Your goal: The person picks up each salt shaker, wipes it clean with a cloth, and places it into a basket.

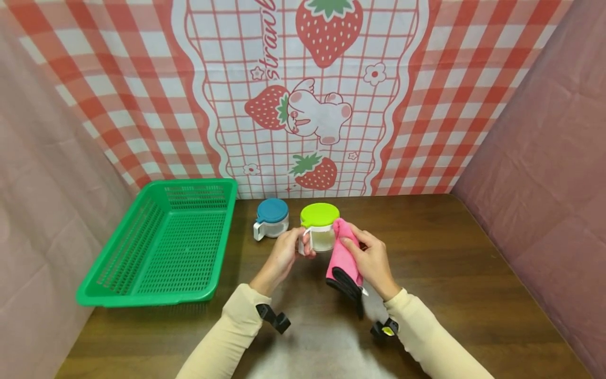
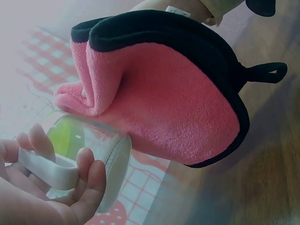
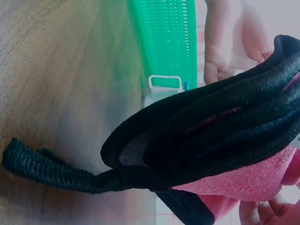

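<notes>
A clear jar (image 1: 323, 239) with a lime-green lid (image 1: 320, 214) is in front of me, raised off the table as far as the left wrist view shows. My left hand (image 1: 287, 251) grips its white handle (image 2: 49, 171), fingers curled round it. My right hand (image 1: 374, 258) pinches a folded pink cloth (image 1: 344, 256) with black edging and a hanging loop (image 2: 268, 73). The cloth's upper end lies against the jar's right side. In the right wrist view the cloth's dark folds (image 3: 211, 126) hide most of the jar.
A second clear jar (image 1: 276, 228) with a blue lid and white handle stands on the brown table (image 1: 450, 273), just left of the green-lidded one. Farther left sits a green perforated basket (image 1: 218, 247). A strawberry-patterned curtain (image 1: 326, 110) rises behind the table.
</notes>
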The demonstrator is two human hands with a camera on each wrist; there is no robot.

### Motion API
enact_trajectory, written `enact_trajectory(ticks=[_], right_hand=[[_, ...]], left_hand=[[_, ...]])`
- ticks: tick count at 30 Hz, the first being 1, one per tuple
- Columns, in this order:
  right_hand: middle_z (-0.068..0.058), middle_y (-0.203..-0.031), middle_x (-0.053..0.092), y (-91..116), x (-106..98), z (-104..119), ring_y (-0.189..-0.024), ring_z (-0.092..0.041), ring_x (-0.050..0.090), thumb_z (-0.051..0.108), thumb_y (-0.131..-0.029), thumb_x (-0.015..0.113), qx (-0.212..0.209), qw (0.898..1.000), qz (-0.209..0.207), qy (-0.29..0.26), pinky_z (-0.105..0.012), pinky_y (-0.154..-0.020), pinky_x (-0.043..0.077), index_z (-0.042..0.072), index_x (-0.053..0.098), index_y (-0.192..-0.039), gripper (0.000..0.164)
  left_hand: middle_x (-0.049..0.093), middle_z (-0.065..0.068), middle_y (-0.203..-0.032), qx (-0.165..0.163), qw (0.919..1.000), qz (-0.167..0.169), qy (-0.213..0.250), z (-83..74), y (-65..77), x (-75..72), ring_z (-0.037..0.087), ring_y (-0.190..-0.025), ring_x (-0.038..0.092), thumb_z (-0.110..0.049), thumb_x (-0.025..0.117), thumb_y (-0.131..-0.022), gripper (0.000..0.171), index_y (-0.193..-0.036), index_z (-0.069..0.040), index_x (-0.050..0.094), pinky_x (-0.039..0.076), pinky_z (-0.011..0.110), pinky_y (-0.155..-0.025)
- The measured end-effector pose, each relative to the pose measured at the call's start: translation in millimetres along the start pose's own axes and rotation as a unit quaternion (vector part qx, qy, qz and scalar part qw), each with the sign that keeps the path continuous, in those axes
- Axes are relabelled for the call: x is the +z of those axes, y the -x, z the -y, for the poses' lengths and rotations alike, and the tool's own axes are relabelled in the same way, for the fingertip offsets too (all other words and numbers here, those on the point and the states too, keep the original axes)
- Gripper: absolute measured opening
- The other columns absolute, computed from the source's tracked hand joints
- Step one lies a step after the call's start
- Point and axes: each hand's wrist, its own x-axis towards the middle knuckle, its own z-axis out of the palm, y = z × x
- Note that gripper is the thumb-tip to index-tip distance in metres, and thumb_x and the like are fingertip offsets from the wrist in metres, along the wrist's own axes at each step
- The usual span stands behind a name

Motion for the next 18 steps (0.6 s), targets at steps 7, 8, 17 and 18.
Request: enact_trajectory(ticks=[7,8,17,18], right_hand=[[-0.014,-0.080,0.064,-3.4,-2.5,1.2,-0.066,-0.011,0.049,0.015,-0.085,0.073,0.020,1.000,0.017,0.002,-0.022,-0.054,0.039,0.013,0.067,-0.124,0.040],[-0.014,-0.080,0.064,-4.1,-2.9,1.9,-0.066,-0.012,0.048,0.015,-0.085,0.073,0.020,1.000,0.019,0.003,-0.022,-0.054,0.039,0.013,0.066,-0.125,0.040],[-0.019,-0.099,0.070,-9.6,-4.9,5.9,-0.072,-0.014,0.051,0.015,-0.087,0.071,0.045,0.998,0.050,-0.008,-0.021,-0.057,0.041,0.010,0.064,-0.127,0.041],[-0.019,-0.103,0.070,-10.0,-5.2,6.2,-0.073,-0.014,0.052,0.016,-0.087,0.071,0.049,0.997,0.053,-0.011,-0.020,-0.057,0.041,0.010,0.064,-0.127,0.041]], left_hand=[[0.047,-0.001,-0.054,0.002,1.0000,0.000,-0.005,-1.9,1.0,-2.4,0.013,-0.054,0.053,-0.014,0.035,-0.093,0.027,-0.068,-0.008,0.043,0.052,0.027,-0.064],[0.047,-0.001,-0.054,0.001,1.0000,-0.002,-0.004,-2.2,1.0,-2.4,0.012,-0.053,0.052,-0.014,0.035,-0.092,0.027,-0.067,-0.008,0.043,0.052,0.027,-0.063],[0.044,-0.002,-0.050,-0.003,0.9998,-0.021,-0.006,-3.1,0.2,-6.7,0.012,-0.049,0.047,-0.012,0.034,-0.089,0.028,-0.063,-0.008,0.042,0.051,0.027,-0.061],[0.044,-0.002,-0.050,-0.003,0.9997,-0.021,-0.007,-3.3,0.2,-7.2,0.012,-0.048,0.046,-0.012,0.034,-0.089,0.028,-0.062,-0.008,0.041,0.052,0.027,-0.061]])
